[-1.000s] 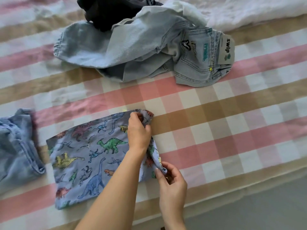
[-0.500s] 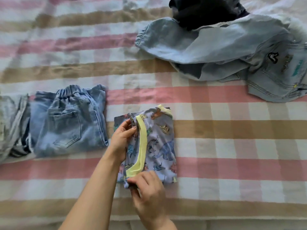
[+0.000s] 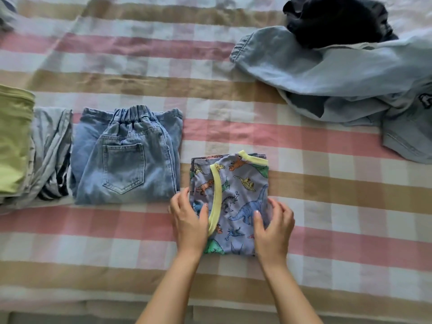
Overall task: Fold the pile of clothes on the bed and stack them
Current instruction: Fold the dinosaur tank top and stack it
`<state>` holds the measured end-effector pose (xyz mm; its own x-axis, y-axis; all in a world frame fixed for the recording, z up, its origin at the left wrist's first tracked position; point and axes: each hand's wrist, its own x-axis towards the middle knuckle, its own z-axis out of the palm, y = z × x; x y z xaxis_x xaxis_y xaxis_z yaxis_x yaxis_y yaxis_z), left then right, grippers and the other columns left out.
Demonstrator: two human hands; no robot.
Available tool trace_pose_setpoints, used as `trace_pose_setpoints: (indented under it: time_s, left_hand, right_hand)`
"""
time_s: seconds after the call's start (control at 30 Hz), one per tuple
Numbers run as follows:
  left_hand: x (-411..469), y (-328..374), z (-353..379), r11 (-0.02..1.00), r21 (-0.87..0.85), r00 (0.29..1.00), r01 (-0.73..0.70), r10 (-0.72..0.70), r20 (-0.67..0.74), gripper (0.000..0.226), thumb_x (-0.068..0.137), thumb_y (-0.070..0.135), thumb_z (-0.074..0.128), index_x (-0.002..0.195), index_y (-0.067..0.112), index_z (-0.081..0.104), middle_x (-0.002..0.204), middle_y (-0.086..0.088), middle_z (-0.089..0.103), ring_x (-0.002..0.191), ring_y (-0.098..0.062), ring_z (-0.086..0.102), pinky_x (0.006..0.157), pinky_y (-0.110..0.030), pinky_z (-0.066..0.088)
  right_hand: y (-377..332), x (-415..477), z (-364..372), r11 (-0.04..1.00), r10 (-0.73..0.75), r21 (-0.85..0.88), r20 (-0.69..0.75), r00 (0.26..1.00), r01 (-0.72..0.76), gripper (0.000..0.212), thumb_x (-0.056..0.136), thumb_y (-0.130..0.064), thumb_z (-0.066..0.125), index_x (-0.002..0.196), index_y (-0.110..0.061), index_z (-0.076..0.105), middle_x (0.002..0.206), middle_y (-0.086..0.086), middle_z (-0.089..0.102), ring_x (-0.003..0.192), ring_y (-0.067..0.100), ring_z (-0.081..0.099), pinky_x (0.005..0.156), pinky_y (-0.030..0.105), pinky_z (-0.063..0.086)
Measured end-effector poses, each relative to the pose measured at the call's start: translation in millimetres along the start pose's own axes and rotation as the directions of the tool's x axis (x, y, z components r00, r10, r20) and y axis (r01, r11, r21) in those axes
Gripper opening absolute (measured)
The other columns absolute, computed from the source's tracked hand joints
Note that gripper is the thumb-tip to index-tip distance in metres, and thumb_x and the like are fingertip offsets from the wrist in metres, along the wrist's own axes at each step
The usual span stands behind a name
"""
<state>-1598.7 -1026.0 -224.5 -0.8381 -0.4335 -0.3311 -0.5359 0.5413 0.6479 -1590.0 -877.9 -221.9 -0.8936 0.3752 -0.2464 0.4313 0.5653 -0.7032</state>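
Dinosaur-print garment [image 3: 236,199] is sitting folded on the bed [image 3: 339,206] beside the folded jeans [image 3: 126,160], left hand [image 3: 189,220] and right hand [image 3: 273,228] gripping its sides; fold looking finished, stacking needing a level lift.

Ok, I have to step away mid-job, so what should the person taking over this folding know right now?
The left hand and right hand each hold a side of the folded dinosaur-print garment, flat on the bed.
Done: folded jeans, a grey piece and a green one lie in a row to its left.
Left: fold the light denim and dark garment heaped far right, then stack.
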Motion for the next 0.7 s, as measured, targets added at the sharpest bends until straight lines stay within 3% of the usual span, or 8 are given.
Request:
trace_pose_setpoints:
  time_s: [0.07, 0.13, 0.23, 0.27, 0.33, 0.47, 0.6, 0.7]
  left_hand:
    - [-7, -2, 4, 0.995, 0.072, 0.997, 0.070, -0.070, 0.010, 0.062, 0.084, 0.025, 0.064, 0.135, 0.005, 0.035, 0.131, -0.012, 0.040, 0.122, -0.024, 0.038, 0.101, -0.031, 0.032]
    - [-7, -1, 6, 0.986, -0.002, 0.985, 0.167, -0.166, 0.040, 0.063, 0.082, 0.031, 0.067, 0.132, 0.006, 0.037, 0.125, -0.012, 0.046, 0.115, -0.025, 0.045, 0.092, -0.032, 0.038]
    - [0, 3, 8, 0.968, 0.002, 0.961, 0.251, -0.250, 0.122, 0.050, 0.077, 0.040, 0.070, 0.109, 0.008, 0.048, 0.093, -0.005, 0.055, 0.083, -0.021, 0.050, 0.066, -0.028, 0.037]
    - [3, 3, 8, 0.970, 0.018, 0.958, 0.241, -0.240, 0.159, 0.042, 0.076, 0.040, 0.071, 0.097, 0.009, 0.050, 0.085, -0.003, 0.054, 0.076, -0.021, 0.049, 0.061, -0.029, 0.036]
    - [7, 4, 8, 0.983, 0.006, 0.960, 0.182, -0.179, 0.213, 0.032, 0.076, 0.035, 0.071, 0.078, 0.012, 0.048, 0.078, -0.004, 0.054, 0.072, -0.023, 0.049, 0.060, -0.032, 0.036]
    - [7, 5, 7, 0.999, 0.033, 0.966, 0.015, -0.023, 0.256, 0.021, 0.086, 0.028, 0.062, 0.084, 0.012, 0.048, 0.088, -0.007, 0.056, 0.075, -0.020, 0.046, 0.061, -0.029, 0.030]
    - [0, 6, -2, 0.990, -0.124, 0.938, 0.071, -0.024, 0.347, 0.016, 0.090, 0.017, 0.056, 0.101, 0.009, 0.048, 0.105, -0.008, 0.062, 0.091, -0.021, 0.058, 0.075, -0.030, 0.045]
    - [-3, 9, -30, 0.916, -0.375, 0.944, 0.144, -0.013, 0.331, 0.028, 0.086, 0.008, 0.060, 0.100, 0.030, 0.049, 0.105, 0.011, 0.061, 0.092, 0.004, 0.057, 0.073, -0.009, 0.044]
  right_hand:
    - [3, 14, 0, 0.987, 0.156, 0.024, 0.076, 0.985, -0.159, 0.044, 0.089, -0.014, 0.058, 0.130, -0.002, 0.046, 0.126, 0.015, 0.046, 0.114, 0.026, 0.047, 0.100, 0.028, 0.035]
    - [5, 22, 2, 0.973, 0.224, 0.040, 0.092, 0.970, -0.228, 0.040, 0.092, -0.020, 0.055, 0.127, -0.005, 0.049, 0.118, 0.009, 0.054, 0.106, 0.024, 0.053, 0.091, 0.032, 0.041]
    - [7, 29, 5, 0.954, 0.277, 0.069, 0.164, 0.947, -0.291, 0.016, 0.093, -0.027, 0.053, 0.093, -0.011, 0.057, 0.083, 0.000, 0.057, 0.082, 0.021, 0.054, 0.066, 0.030, 0.039]
    - [7, 30, 4, 0.956, 0.270, 0.066, 0.187, 0.944, -0.286, 0.021, 0.092, -0.027, 0.053, 0.077, -0.013, 0.051, 0.069, -0.001, 0.052, 0.071, 0.021, 0.049, 0.058, 0.031, 0.034]
    - [9, 31, 3, 0.962, 0.251, 0.049, 0.217, 0.943, -0.268, 0.034, 0.092, -0.027, 0.054, 0.065, -0.014, 0.039, 0.057, 0.000, 0.042, 0.060, 0.021, 0.041, 0.053, 0.031, 0.028]
    - [5, 23, 0, 0.966, 0.207, 0.107, 0.226, 0.952, -0.236, 0.026, 0.094, -0.027, 0.050, 0.071, -0.016, 0.042, 0.062, -0.002, 0.046, 0.060, 0.017, 0.043, 0.055, 0.031, 0.032]
    - [-9, 13, -7, 0.969, 0.146, 0.161, 0.236, 0.961, -0.187, 0.010, 0.095, -0.020, 0.049, 0.094, -0.012, 0.054, 0.083, -0.001, 0.060, 0.080, 0.020, 0.057, 0.066, 0.031, 0.042]
    - [-32, 5, -18, 0.956, 0.086, 0.255, 0.231, 0.969, -0.146, 0.013, 0.094, -0.018, 0.051, 0.104, -0.013, 0.058, 0.097, 0.002, 0.066, 0.092, 0.019, 0.062, 0.080, 0.038, 0.049]
